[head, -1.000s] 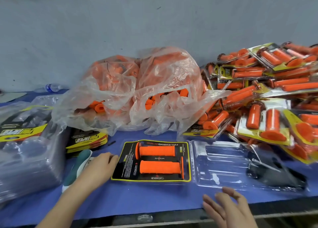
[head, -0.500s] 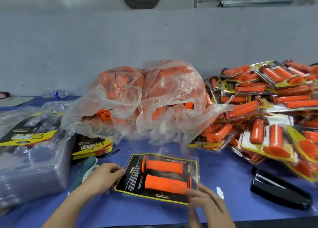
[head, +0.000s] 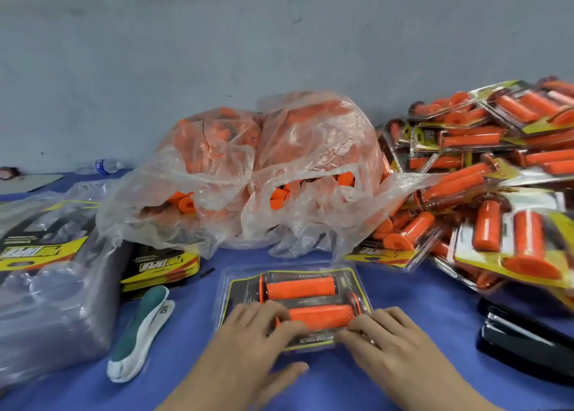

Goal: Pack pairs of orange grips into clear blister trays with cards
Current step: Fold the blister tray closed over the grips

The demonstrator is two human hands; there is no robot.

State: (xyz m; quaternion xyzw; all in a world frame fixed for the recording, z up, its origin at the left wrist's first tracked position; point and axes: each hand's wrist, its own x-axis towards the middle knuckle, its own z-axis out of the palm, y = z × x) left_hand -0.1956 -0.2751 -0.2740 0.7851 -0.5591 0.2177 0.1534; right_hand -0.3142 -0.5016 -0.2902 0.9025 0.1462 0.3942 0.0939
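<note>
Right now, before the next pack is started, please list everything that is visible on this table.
blister pack: one, clear over black-yellow card, centre front
orange grips: two, inside that pack
bags of grips: two, clear, behind the pack
finished packs: uncounted pile, orange, right
clear trays: one wrapped stack, left
cards: one stack, black-yellow, beside the trays
green stapler: one, green-white, left of the pack
black stapler: one, far right
bottle: one, clear, back left
table: one, blue
left hand: one, pressing the pack's near left
right hand: one, pressing its near right
</note>
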